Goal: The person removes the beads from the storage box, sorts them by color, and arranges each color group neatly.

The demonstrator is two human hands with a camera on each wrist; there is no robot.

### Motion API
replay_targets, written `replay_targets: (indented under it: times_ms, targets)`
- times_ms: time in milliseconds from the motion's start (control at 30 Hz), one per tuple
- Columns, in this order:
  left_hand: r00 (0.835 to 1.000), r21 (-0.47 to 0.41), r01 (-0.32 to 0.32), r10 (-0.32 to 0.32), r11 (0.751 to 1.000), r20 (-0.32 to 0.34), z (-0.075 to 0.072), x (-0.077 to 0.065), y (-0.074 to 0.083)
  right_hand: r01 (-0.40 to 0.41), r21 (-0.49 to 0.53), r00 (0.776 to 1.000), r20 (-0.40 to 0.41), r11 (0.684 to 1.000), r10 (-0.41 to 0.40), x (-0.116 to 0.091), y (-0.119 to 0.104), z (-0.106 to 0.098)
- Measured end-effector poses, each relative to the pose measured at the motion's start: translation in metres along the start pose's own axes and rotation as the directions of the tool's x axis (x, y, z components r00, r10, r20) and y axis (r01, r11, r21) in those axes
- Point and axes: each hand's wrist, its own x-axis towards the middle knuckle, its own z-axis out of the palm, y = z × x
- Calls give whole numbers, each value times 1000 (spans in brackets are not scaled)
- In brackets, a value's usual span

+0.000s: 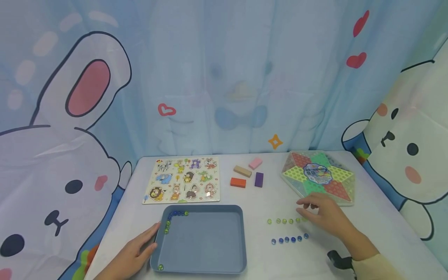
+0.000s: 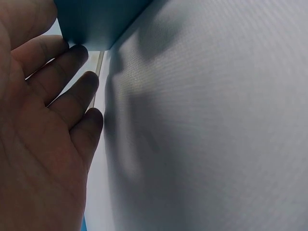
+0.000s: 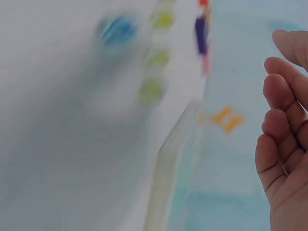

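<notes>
My left hand [image 1: 131,252] rests along the left side of a blue-grey tray [image 1: 199,268], its fingers extended at the wall. In the left wrist view those fingertips are right at the tray's side [image 2: 96,29]. Blue marbles [image 1: 176,213] and green marbles [image 1: 168,225] line the tray's far left corner, and a single green marble [image 1: 160,267] sits near its front left corner. My right hand [image 1: 325,216], fingers loosely bent and holding nothing, hovers at the right end of a row of green marbles [image 1: 284,221]. Nearer me lies a row of blue marbles [image 1: 293,239].
Behind the tray lies an animal puzzle board [image 1: 182,181]. Orange [image 1: 238,182], tan [image 1: 242,171], pink [image 1: 255,163] and purple [image 1: 259,179] blocks lie at the middle back. A hexagonal game board [image 1: 297,186] stands just beyond my right hand. A printed curtain [image 1: 238,77] hangs behind the table.
</notes>
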Motion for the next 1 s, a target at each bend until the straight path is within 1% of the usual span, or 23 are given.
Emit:
replay_targets:
  times_ms: [100,233,300,367,500,567,767,833,1000]
  targets:
    - [1000,3,0,0,1000,4,-1,0,0,57,35,998,2,998,-57,15,-25,10]
    - [1000,6,5,-5,1000,18,-1,0,0,126,75,989,62,989,-131,38,-63,25]
    - [1000,7,9,-10,1000,24,-1,1,0,174,85,978,103,981,-182,48,-85,34]
    - [1000,9,12,-13,1000,26,-1,1,0,229,95,959,147,969,-241,57,-107,42]
    - [999,6,15,-15,1000,29,-2,1,1,366,99,903,201,925,-379,72,-147,60]
    - [1000,10,4,-4,1000,23,-2,0,1,426,101,873,217,899,-437,80,-165,68]
    - [1000,19,-25,25,1000,3,-2,-1,1,533,128,787,289,837,-545,95,-215,93]
    - [1000,22,-31,31,999,-2,-2,-1,2,570,142,754,301,809,-584,97,-227,103]
    - [1000,12,-28,28,1000,-2,-2,-1,2,684,153,652,312,713,-692,102,-249,136]
